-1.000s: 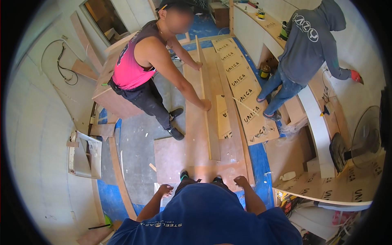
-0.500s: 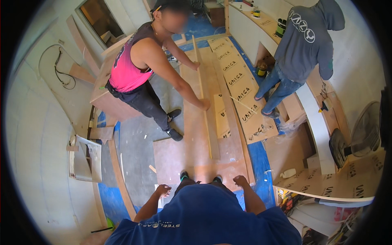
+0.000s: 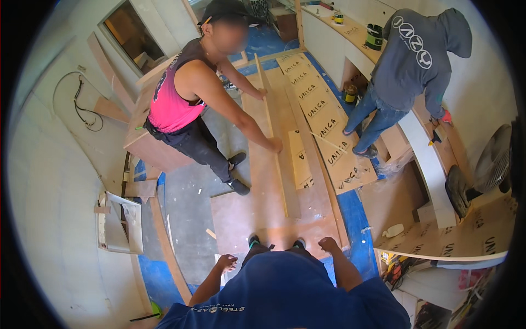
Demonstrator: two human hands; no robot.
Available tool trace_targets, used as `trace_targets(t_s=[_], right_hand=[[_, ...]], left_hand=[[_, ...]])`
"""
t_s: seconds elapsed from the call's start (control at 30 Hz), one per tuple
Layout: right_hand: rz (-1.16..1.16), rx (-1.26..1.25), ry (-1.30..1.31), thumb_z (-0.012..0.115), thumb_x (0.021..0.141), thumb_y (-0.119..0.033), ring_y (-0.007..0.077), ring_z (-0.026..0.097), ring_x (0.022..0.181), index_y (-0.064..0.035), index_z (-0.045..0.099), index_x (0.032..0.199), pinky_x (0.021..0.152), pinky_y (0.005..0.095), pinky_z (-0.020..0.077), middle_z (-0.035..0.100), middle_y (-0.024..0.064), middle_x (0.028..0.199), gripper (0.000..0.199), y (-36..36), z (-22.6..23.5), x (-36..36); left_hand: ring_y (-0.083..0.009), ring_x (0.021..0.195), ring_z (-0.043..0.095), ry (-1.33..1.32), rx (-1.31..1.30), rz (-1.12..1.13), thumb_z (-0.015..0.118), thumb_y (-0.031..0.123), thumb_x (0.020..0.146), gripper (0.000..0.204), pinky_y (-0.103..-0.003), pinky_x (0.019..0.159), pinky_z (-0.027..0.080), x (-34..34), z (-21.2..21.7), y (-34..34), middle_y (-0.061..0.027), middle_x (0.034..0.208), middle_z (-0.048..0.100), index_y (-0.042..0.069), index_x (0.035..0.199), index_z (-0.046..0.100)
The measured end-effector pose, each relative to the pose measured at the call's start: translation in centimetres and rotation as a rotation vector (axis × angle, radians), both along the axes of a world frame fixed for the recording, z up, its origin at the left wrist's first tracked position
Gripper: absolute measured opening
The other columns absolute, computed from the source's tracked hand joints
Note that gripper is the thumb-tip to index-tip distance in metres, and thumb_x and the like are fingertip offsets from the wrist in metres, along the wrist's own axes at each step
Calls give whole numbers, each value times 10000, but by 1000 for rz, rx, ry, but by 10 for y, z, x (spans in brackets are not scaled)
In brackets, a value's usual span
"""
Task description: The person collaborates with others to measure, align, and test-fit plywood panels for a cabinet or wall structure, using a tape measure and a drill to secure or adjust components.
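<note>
My left hand [image 3: 226, 262] hangs beside my body with its fingers curled in; nothing shows in it. My right hand [image 3: 329, 245] is held at the other side, also curled closed, with no object visible. Both are above the brown plywood sheet [image 3: 235, 219] I stand at, touching nothing. In front of me a co-worker in a pink and dark sleeveless top [image 3: 178, 104] bends over the sheets. That person's two hands rest on a long narrow wooden strip [image 3: 276, 159], which runs lengthwise away from me.
Printed tan board [image 3: 323, 118] lies right of the strip over blue floor sheeting [image 3: 350, 219]. Another person in a grey hoodie [image 3: 411, 60] leans over the right-hand bench. A black fan [image 3: 485, 164] and white bottle [image 3: 393, 230] are near right. A white box frame [image 3: 120, 222] stands left.
The view has shifted slightly. The hoodie wearer has leaned down, and a red-gloved hand now shows on the bench. The strip stays in the co-worker's hands; mine remain curled at my sides.
</note>
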State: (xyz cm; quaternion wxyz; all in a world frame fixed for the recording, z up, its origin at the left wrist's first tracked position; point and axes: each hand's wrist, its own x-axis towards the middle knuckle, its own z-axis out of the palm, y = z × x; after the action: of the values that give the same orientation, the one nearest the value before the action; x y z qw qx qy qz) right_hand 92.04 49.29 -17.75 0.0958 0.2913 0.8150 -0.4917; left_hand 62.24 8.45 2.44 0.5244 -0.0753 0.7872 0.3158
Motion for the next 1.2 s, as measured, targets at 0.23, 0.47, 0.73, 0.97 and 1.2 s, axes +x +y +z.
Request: trace_targets(t_s=[0.23,0.47,0.73,0.97,1.2], right_hand=[[-109,-73,-56,589,726,-247,174,578,503,-13,608,776,459,302,461,592,97,621,240,-5,16,0],[184,206,132,511,753,-262,181,551,461,-19,581,660,472,316,447,563,101,584,269,-7,12,9],[-674,-740,-56,516,814,-370,234,591,768,-58,557,957,653,342,474,607,93,921,346,-15,96,1],[-1273,-1630,666,334,834,-586,329,371,1187,19,361,1230,988,438,274,402,187,1273,723,-81,155,65],[-1247,-1345,-99,343,843,-551,314,400,1146,8,389,1209,964,422,294,431,178,1234,670,-150,112,147]], left_hand=[[-167,560,567,-41,-18,-19,581,314,804,297,-286,485,465,2,-16,-21,-84,767,606,33,902,584],[-167,553,563,16,-56,-46,580,317,808,298,-288,475,459,8,-6,-12,-81,763,604,38,911,581],[-175,576,567,-30,-8,-23,572,311,816,302,-290,477,453,6,-18,-22,-98,780,606,43,955,559],[-177,594,572,31,-45,-37,560,280,816,279,-277,497,452,13,-3,-38,-94,790,609,30,938,574],[-157,534,540,17,-42,167,572,181,808,194,-254,418,403,38,31,-72,-69,675,566,25,922,557]])
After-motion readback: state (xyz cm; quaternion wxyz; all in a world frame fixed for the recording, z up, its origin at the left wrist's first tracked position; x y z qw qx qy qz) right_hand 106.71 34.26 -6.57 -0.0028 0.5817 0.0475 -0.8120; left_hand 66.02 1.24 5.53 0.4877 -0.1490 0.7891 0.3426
